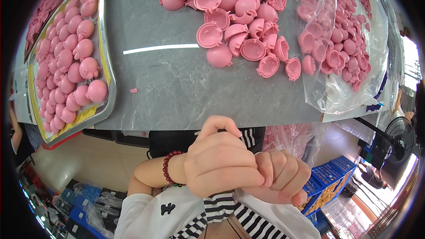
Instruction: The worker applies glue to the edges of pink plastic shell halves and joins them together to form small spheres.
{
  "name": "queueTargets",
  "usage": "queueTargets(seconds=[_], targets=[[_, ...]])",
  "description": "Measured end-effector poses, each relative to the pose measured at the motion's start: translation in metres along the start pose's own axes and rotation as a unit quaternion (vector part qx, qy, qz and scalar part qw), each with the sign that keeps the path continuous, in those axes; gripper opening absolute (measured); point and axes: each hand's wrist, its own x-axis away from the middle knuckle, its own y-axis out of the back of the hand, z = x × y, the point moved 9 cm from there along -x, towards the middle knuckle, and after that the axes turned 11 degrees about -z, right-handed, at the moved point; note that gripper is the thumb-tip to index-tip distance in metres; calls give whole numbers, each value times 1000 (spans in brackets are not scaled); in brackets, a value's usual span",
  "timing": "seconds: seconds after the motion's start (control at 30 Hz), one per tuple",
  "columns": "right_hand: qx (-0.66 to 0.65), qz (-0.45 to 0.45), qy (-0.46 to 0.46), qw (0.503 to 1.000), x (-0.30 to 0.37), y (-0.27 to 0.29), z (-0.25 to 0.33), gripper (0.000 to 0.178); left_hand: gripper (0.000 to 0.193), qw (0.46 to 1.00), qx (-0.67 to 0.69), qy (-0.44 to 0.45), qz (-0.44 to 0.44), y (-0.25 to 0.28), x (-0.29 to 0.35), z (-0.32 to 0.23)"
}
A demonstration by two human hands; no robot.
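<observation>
My left hand (223, 161), with a dark red bead bracelet (167, 168) at its wrist, is closed in front of my chest, near the table's front edge. Pressed against it on the right is my right hand (281, 175), its fingers curled in tightly. Whatever the two hands grip between them, if anything, is hidden by the fingers. Beyond them on the grey marbled table (155, 88) lies a loose heap of pink plastic half shells (253, 49), some with the hollow side up, others domed side up.
At the left a metal tray (111, 75) holds many pink balls (64, 59) in rows. Clear plastic bags (316, 84) with more pink half shells (349, 46) lie at the right. A small pink scrap (133, 90) is on the table. Blue crates (330, 175) and a black fan (398, 137) stand lower right.
</observation>
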Motion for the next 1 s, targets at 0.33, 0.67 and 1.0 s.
queueTargets(seconds=[0.33, 0.67, 1.0], targets=[[-9, 10, 4, 1000, 0, -1, 1, 23, 11, 999, 9, -27, -29, 2, 0, -5], [-3, 54, 14, 998, -1, -4, 2, 22, 10, 997, 16, -44, -58, 2, 3, -7], [6, 73, 11, 997, -1, -9, 1, 22, 12, 994, -2, -78, -83, 3, 5, -14]])
